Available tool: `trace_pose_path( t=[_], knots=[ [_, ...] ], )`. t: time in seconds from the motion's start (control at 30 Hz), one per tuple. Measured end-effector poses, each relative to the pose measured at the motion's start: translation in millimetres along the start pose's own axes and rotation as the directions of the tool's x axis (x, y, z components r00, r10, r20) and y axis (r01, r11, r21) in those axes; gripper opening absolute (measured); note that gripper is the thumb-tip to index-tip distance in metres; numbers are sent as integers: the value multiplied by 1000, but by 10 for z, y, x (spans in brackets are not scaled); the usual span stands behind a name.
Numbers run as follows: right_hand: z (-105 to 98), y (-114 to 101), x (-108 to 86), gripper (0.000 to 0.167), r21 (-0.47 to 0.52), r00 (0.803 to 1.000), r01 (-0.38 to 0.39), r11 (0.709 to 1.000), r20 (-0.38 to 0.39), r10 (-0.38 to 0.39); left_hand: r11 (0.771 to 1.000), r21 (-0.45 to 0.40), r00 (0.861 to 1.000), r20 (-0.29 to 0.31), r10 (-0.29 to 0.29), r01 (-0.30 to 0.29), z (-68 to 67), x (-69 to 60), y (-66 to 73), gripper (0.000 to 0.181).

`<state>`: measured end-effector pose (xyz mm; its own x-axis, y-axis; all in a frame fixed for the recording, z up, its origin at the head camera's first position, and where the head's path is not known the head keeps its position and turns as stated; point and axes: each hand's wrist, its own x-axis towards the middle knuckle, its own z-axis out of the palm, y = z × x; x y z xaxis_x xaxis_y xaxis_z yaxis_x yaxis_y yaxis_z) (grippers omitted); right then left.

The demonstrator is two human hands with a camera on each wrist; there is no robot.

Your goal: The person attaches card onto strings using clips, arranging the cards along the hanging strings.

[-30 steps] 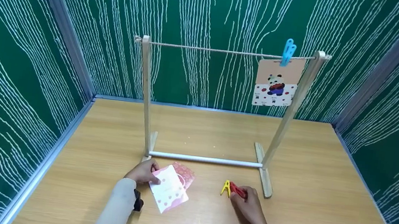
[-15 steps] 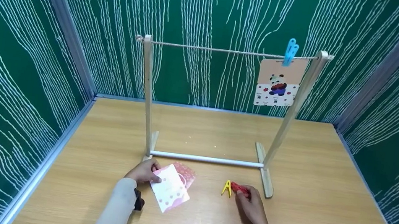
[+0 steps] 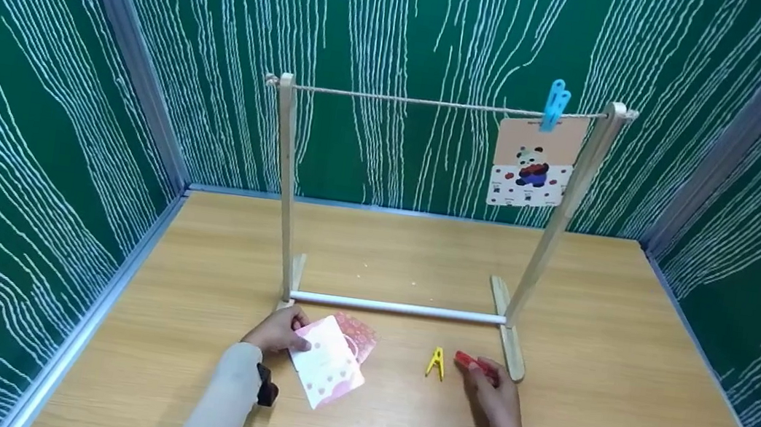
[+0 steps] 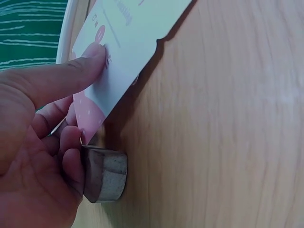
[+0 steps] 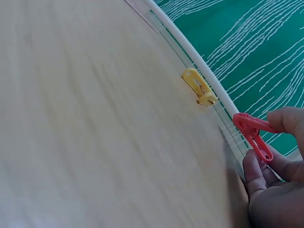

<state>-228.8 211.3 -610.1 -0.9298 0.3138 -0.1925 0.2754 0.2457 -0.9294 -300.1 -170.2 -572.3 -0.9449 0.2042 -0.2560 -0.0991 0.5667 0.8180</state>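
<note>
My left hand [image 3: 278, 330] pinches a white and pink card [image 3: 327, 362] by its upper left edge, thumb on top, as the left wrist view shows. Partly under that card lies a reddish patterned card [image 3: 357, 337]. On the right, my right hand [image 3: 495, 392] holds a red clothespin [image 5: 252, 134] by its handles between thumb and fingers. A yellow clothespin [image 3: 435, 362] sits on the table just left of the red one, apart from the hand. From the rope hangs a panda card [image 3: 532, 164], gripped at its top by a blue clothespin [image 3: 556, 106].
A wooden stand with a left post [image 3: 287, 179] and a right post [image 3: 567, 209] carries the rope [image 3: 403, 99]. A white bar [image 3: 397, 308] joins its feet near the table [image 3: 405, 246]. Green walls with white lines enclose the back and sides.
My right hand has moved slightly right with the red clothespin, opening a gap from the yellow one. My left hand keeps its hold on the card.
</note>
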Motion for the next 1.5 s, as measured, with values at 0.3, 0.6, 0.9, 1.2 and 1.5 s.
trace_pose_path(
  t=[0.3, 0.6, 0.9, 1.2, 1.5],
  knots=[
    [-110, -91, 45, 63, 141, 991, -112, 984, 83, 101, 997, -29, 997, -22, -67, 67, -8, 55, 19, 33],
    [-176, -166, 25, 53, 245, 990, -109, 963, 117, 82, 990, -136, 999, -7, -45, 44, -48, 71, 103, 30],
    [-195, -280, 33, 52, 323, 994, -43, 945, 107, 9, 976, -215, 998, 38, 40, -31, -82, 72, 336, 20],
    [-222, -429, 54, 59, 199, 992, -24, 980, 127, -2, 957, -287, 992, 101, 75, -43, -49, 24, 498, 20],
    [-212, -657, 38, 52, 211, 987, 9, 977, 157, -43, 954, -282, 994, 10, 106, -99, -6, 26, 690, 20]
  ],
)
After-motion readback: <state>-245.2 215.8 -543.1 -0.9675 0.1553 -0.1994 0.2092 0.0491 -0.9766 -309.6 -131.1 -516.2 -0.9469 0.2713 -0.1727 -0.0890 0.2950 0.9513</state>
